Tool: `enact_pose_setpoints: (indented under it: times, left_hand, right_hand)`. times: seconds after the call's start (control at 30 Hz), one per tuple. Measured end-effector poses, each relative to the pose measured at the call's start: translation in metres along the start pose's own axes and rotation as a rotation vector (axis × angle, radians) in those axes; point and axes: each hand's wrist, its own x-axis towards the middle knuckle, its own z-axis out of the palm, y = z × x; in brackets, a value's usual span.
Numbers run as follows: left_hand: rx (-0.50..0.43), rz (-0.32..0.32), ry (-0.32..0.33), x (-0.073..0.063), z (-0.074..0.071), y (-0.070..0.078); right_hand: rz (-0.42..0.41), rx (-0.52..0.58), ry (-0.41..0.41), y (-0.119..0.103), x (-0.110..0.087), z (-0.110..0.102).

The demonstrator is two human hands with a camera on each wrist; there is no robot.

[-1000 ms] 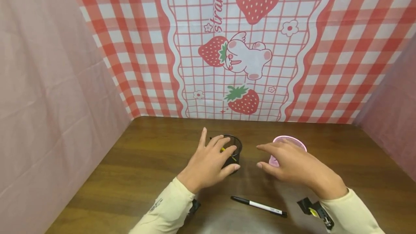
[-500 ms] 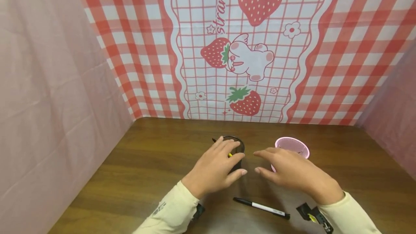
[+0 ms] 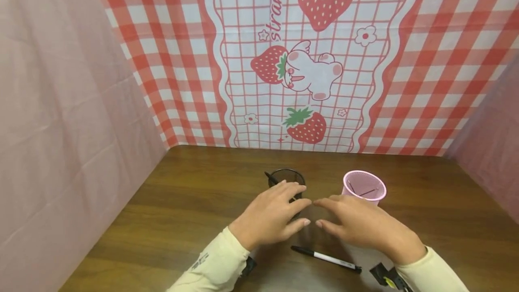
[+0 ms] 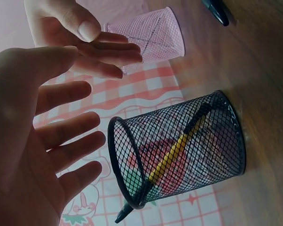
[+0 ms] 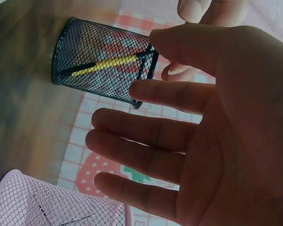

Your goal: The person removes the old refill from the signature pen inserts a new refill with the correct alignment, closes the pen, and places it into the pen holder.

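My left hand [image 3: 271, 213] hovers over the near side of a black mesh pen holder [image 4: 212, 160], fingers extended and holding nothing. Inside that holder, a yellow-and-black pen [image 4: 172, 160] leans, and a black tip [image 4: 124, 213] sticks out past the rim. My right hand [image 3: 365, 222] is in front of a pink mesh pen holder [image 3: 349, 189], fingers also extended, nothing in them. Thin dark sticks [image 3: 369, 192] show inside the pink holder. The fingertips of both hands face each other, a small gap apart in the head view. Below them lies a white pen with black ends [image 3: 326, 259].
The brown wooden table [image 3: 194, 193] reaches back to a red-checked strawberry cloth [image 3: 308, 71]. Pinkish cloths hang at the left [image 3: 73, 125] and right [image 3: 490, 116]. Black straps [image 3: 387, 276] with small devices sit at the wrists.
My left hand has moved right and slightly nearer, its fingers drawn closer together. My right hand has drawn nearer and left, uncovering more of the pink holder. The white pen stays on the table.
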Motion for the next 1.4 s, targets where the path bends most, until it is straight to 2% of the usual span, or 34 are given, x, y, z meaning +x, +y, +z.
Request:
enact_pose_setpoints:
  times: [0.17,0.43,0.57,0.73,0.83,1.03,1.2,1.4]
  left_hand:
    - [0.000,0.013,-0.021,0.000,0.003,0.004]
    - [0.052,0.047,-0.007,0.003,0.012,0.011]
    - [0.040,0.059,0.033,0.003,0.014,0.014]
    - [0.002,0.149,0.106,0.006,0.015,0.018]
    - [0.040,0.169,0.115,0.006,0.016,0.020]
    - [0.114,0.157,0.036,0.004,0.016,0.021]
    - [0.122,0.129,-0.036,0.003,0.016,0.021]
    - [0.140,0.089,-0.061,0.001,0.016,0.019]
  right_hand:
    - [-0.008,0.007,-0.035,-0.001,-0.004,0.004]
    - [-0.013,0.072,-0.089,0.002,-0.007,0.010]
    - [-0.015,0.054,-0.117,0.000,-0.007,0.011]
    - [-0.005,0.068,-0.146,-0.001,-0.009,0.012]
    - [0.009,0.072,-0.155,-0.002,-0.011,0.014]
    - [0.024,0.063,-0.178,-0.003,-0.012,0.017]
    - [0.012,0.051,-0.178,-0.004,-0.013,0.018]
    - [0.046,0.050,-0.205,-0.005,-0.013,0.022]
